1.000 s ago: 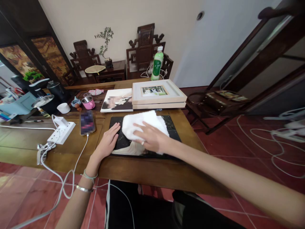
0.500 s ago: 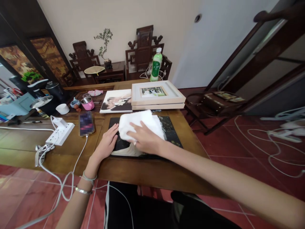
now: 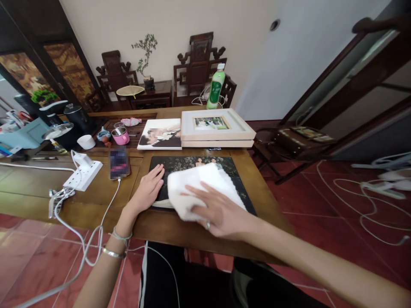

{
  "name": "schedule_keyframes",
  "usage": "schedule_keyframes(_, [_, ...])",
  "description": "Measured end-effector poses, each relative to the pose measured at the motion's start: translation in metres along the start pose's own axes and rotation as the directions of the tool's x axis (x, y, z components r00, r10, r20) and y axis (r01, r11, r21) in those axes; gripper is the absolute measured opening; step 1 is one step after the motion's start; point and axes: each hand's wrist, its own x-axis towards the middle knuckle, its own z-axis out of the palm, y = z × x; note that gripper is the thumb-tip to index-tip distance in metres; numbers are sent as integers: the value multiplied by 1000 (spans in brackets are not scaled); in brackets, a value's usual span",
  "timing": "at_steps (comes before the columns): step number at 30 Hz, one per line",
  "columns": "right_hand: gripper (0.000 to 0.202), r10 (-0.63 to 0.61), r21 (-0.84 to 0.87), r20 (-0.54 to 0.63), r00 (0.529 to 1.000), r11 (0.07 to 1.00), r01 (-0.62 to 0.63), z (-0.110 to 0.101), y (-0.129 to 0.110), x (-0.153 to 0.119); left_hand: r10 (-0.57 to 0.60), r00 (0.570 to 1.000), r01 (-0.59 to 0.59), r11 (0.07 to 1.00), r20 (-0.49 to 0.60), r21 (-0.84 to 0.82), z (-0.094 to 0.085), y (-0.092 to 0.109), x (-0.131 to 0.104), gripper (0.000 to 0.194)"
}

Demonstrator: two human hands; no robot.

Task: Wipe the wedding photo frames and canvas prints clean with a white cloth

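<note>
A dark photo panel [image 3: 159,161] lies flat near the front edge of the wooden table, with figures and flowers printed on it. My left hand [image 3: 148,188] rests on the panel's left edge, fingers stretched out and holding nothing. Over the panel's middle and right, my right hand [image 3: 221,214] grips a folded white towel [image 3: 205,175], fingers on top and thumb bent against its near part. The towel hides much of the picture and overlaps the panel's front edge.
Behind the panel are a white-framed picture [image 3: 239,122], a photo board [image 3: 150,143] and a green bottle [image 3: 215,87]. To the left are a phone [image 3: 119,164] on a cable, a power strip [image 3: 84,175] and a pink cup [image 3: 121,137]. The wooden table [image 3: 183,231] ends close to me.
My right hand and the towel have moved toward me and to the right, uncovering the panel's upper part. My left hand stays at the panel's left edge. The view has shifted slightly.
</note>
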Motion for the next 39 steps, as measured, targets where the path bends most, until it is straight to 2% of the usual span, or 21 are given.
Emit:
schedule_keyframes(2, [34, 198, -34, 21, 980, 980, -197, -9, 11, 15, -2, 1000, 2, 1000, -10, -17, 0, 0, 0, 46])
schedule_keyframes(4, [34, 360, -77, 23, 933, 931, -358, -15, 19, 33, -12, 1000, 10, 999, -24, -49, 1, 1, 1, 46])
schedule_keyframes(6, [33, 432, -97, 12, 902, 898, -429, -15, 21, 50, -37, 999, 33, 994, -37, -104, 0, 3, 1, 47])
schedule_keyframes(7, [33, 434, -98, 10, 901, 897, -431, -13, 19, 56, -59, 997, 52, 988, -43, -143, -1, 5, 2, 48])
schedule_keyframes(10, [33, 318, -69, 31, 948, 946, -316, -7, 3, 66, -155, 985, 127, 948, -78, -291, -5, 10, 3, 53])
schedule_keyframes(13, [33, 106, 11, 94, 990, 994, -107, -4, -16, 64, -216, 966, 146, 909, -141, -390, -8, 16, 4, 58])
schedule_keyframes(16, [30, -91, 109, 132, 987, 991, 77, -5, -27, 57, -189, 964, 96, 904, -187, -417, -10, 18, 4, 62])
schedule_keyframes(18, [30, -187, 175, 137, 973, 971, 162, -7, -28, 51, -165, 969, 72, 898, -181, -434, -11, 17, 3, 62])
schedule_keyframes(20, [31, -249, 241, 148, 957, 948, 209, -10, -27, 45, -155, 974, 68, 897, -166, -437, -10, 16, 2, 62])
schedule_keyframes(22, [31, -256, 299, 168, 952, 933, 198, -16, -26, 36, -144, 977, 71, 914, -155, -400, -9, 15, 0, 62])
schedule_keyframes(24, [29, -209, 335, 178, 962, 932, 141, -23, -24, 25, -119, 983, 69, 944, -137, -324, -8, 15, -1, 61])
schedule_keyframes(27, [28, -67, 332, 154, 986, 943, 12, -32, -12, 10, -85, 993, 66, 978, -87, -200, -5, 15, 0, 57])
schedule_keyframes(29, [28, 90, 292, 136, 987, 948, -127, -32, 4, 4, -59, 996, 48, 988, -74, -145, -4, 15, 2, 55])
schedule_keyframes(31, [29, 271, 256, 105, 957, 922, -289, -28, 26, 6, -30, 996, 19, 993, -88, -115, -2, 14, 3, 53])
schedule_keyframes(33, [33, 408, 276, 48, 912, 872, -405, -22, 47, 18, -7, 994, -4, 995, -111, -99, -1, 13, 3, 50])
schedule_keyframes(35, [35, 463, 354, -18, 886, 832, -428, -18, 63, 40, 4, 992, -15, 996, -123, -90, -1, 12, 3, 49])
schedule_keyframes(37, [37, 448, 431, -66, 892, 819, -380, -16, 72, 70, 9, 992, -19, 996, -127, -84, 0, 12, 3, 49])
schedule_keyframes(39, [38, 387, 471, -81, 919, 827, -306, -15, 73, 102, 1, 992, -12, 997, -126, -81, -1, 12, 3, 49])
